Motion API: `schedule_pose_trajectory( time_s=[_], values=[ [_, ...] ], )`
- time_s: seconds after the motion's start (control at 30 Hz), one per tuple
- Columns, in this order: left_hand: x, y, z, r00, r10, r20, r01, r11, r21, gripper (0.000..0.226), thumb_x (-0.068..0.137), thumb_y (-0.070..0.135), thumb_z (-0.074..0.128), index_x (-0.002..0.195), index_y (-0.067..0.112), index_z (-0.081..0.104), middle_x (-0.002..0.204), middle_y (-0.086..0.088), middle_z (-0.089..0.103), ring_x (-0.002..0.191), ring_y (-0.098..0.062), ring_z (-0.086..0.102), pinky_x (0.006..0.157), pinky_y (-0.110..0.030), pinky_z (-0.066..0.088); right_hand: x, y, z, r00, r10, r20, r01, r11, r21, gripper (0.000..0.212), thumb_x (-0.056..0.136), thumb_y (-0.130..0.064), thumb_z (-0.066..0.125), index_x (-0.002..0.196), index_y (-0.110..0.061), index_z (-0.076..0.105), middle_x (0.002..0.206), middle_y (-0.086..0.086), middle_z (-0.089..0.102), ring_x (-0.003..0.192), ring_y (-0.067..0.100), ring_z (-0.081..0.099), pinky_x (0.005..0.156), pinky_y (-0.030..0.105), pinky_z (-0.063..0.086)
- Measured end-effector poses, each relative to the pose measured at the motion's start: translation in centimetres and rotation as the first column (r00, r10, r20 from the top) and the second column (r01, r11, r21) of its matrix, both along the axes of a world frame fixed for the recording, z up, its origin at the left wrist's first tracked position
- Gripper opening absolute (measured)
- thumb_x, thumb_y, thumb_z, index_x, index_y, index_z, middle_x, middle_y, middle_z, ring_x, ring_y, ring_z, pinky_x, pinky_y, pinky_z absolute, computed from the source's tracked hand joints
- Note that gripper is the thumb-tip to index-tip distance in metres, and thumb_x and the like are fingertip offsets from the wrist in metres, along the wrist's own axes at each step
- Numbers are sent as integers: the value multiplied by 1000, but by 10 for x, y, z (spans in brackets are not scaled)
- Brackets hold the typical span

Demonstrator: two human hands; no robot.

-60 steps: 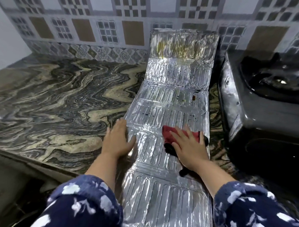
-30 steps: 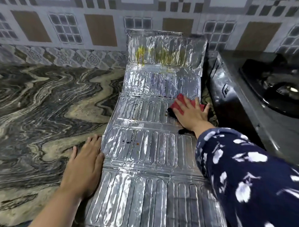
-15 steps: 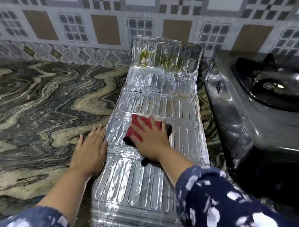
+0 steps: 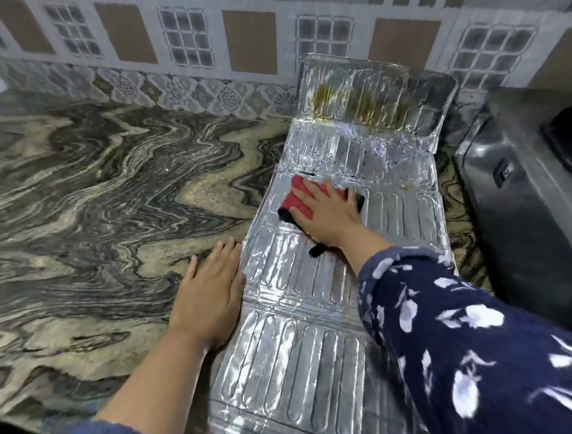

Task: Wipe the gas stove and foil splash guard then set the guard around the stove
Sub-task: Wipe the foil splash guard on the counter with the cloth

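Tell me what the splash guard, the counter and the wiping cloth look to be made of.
Ribbed silver splash guard: thin embossed aluminium foil by its look, shiny and crinkled, with yellowish stains on its propped far panel. Swirled grey-and-beige counter: polished stone, likely marble or granite, judging by the wavy veining. Red-and-black cloth under the right hand: soft fabric, weave unclear.

counter (image 4: 80,199) left of foil guard (image 4: 317,363): broad bare stretch, open to the tiled wall (image 4: 185,40) | guard's far panel (image 4: 371,95) leans up on the wall, closes the back | stove (image 4: 520,206) walls the right, narrow strip between | left hand (image 4: 209,295) flat at guard's left edge | right hand (image 4: 327,211) and cloth (image 4: 295,201) occupy mid-guard
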State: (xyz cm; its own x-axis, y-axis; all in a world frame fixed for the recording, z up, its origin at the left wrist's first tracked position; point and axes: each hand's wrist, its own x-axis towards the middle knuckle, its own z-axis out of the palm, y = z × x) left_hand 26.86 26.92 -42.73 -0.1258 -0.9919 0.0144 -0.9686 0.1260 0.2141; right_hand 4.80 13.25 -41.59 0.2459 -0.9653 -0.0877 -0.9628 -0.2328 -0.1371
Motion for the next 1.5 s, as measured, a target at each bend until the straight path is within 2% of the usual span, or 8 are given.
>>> schedule_pose_trajectory(
  time_s=[0.2,0.67,0.8,0.9,1.03,1.17,1.33,1.5],
  values=[
    [-1,1,2,1000,-5,0,5,1000,-8,70,83,50,-10,149,28,-3,151,19,-15,141,2,-17,116,-33,-12,22,-40,5,995,-91,-34,93,994,49,57,96,-56,8,150,-39,-1,160,-15,-10,146,30,-18,107,69,-15],
    [-4,8,8,998,-17,60,15,999,42,65,88,39,1,151,22,-2,159,7,-9,145,-5,-11,118,-40,-8,58,96,5,979,200,33,-200,980,16,51,100,-47,12,150,-42,7,160,-17,-3,148,23,-13,109,64,-18],
    [-3,18,8,996,-8,84,5,999,38,68,85,34,7,151,22,-2,159,7,-8,146,-7,-9,118,-44,-8,61,126,5,975,219,37,-220,975,17,51,99,-47,12,150,-42,8,160,-17,-2,148,22,-13,109,66,-15],
    [-2,33,7,988,-16,155,12,1000,27,73,79,36,-4,151,21,-2,159,7,-7,146,-8,-8,120,-44,-7,63,147,5,974,217,57,-220,974,51,51,99,-48,12,150,-42,8,160,-18,-3,148,22,-13,109,65,-15],
    [-1,50,7,995,-8,104,3,999,47,74,79,39,-7,151,24,-1,159,9,-6,146,-8,-8,119,-42,-7,55,172,8,969,221,111,-231,970,82,55,96,-57,16,149,-44,9,160,-18,-2,146,22,-19,109,63,-19],
    [-1,61,6,997,-6,82,3,999,35,68,85,44,-5,151,26,1,159,12,-4,146,-6,-7,119,-41,-6,32,188,12,962,271,37,-273,961,49,60,93,-63,18,149,-44,7,161,-13,0,145,21,-23,110,61,-20],
    [3,75,6,998,-20,65,18,999,39,79,76,48,-14,151,26,0,158,13,-5,145,-5,-8,118,-41,-6,20,188,20,892,451,35,-450,892,-35,69,90,-63,33,150,-39,9,160,-7,16,149,16,0,117,51,-12],
    [8,88,4,998,-22,56,21,999,27,78,77,46,-13,151,24,-2,159,11,-5,145,-4,-8,118,-39,-6,34,193,5,855,517,47,-517,856,-14,72,86,-61,7,152,-31,9,161,-11,-2,148,10,-7,119,49,-7]
  ],
)
